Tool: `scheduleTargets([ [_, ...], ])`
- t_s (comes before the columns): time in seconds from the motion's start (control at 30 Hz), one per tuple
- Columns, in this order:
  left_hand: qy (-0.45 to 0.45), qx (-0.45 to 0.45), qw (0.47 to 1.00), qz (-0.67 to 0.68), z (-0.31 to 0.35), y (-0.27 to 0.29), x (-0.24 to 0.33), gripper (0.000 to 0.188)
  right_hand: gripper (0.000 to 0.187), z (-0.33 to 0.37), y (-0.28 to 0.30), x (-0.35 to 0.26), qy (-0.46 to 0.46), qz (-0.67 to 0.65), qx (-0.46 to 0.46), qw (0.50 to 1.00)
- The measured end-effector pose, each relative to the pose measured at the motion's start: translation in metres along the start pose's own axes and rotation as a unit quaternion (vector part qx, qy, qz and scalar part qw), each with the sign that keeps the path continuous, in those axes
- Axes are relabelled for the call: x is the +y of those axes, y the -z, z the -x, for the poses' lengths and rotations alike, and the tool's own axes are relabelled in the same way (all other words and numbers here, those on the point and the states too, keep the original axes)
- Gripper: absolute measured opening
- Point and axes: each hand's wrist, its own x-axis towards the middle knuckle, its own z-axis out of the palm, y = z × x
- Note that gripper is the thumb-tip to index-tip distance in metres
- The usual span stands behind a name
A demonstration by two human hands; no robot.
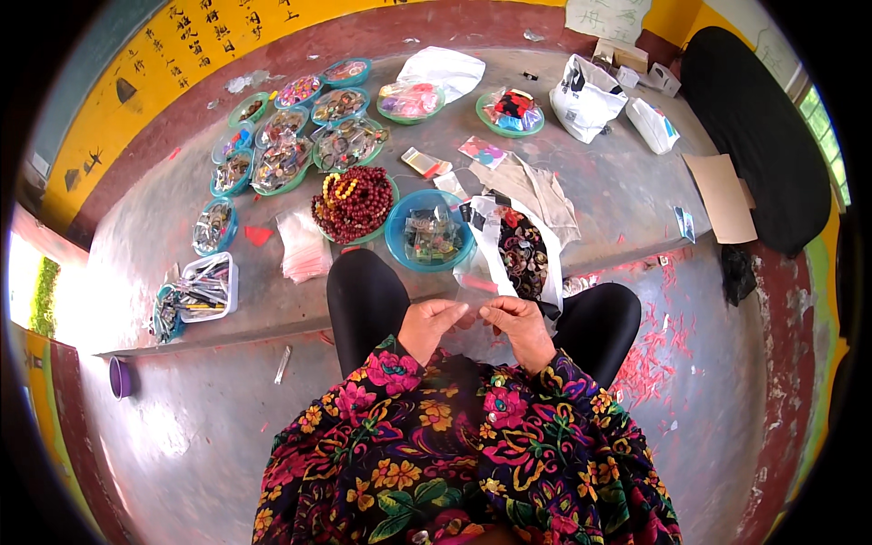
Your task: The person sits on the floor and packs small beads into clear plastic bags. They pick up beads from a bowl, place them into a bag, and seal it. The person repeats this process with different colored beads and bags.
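With thumbs and fingertips together, my left hand [430, 329] and right hand [520, 329] pinch a clear bag [474, 296], seemingly unfilled, while filled packets [432, 234] sit in the blue bowl [396, 243] and loose trinkets [524, 261] fill the white sack [488, 238].

Yellow wall [145, 100]: black handwritten characters [181, 23] | Pale patch [627, 33]: greenish characters [595, 16]

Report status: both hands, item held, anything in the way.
Left hand and right hand pinching thin clear plastic film. Film's full outline unclear. Round blue plastic basin and open white plastic bag just beyond; nothing visibly blocking hands.
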Motion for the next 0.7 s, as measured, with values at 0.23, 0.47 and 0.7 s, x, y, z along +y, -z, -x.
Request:
scheduleTargets([
  [0.23,-0.022,-0.028,0.998,-0.042,0.0023,-0.0037,0.0025,0.021,0.011,0.0025,0.0028,-0.0029,0.015,-0.025,-0.002,1.000],
  [0.47,-0.039,-0.043,0.997,-0.046,-0.0007,-0.0024,-0.0026,0.023,0.007,0.0043,0.0020,-0.0047,0.016,-0.028,-0.018,0.999],
  [0.7,-0.018,-0.050,0.999,-0.008,0.0004,-0.0018,-0.0008,0.020,0.008,0.0006,0.0054,0.0027,0.035,-0.040,-0.024,0.998],
])
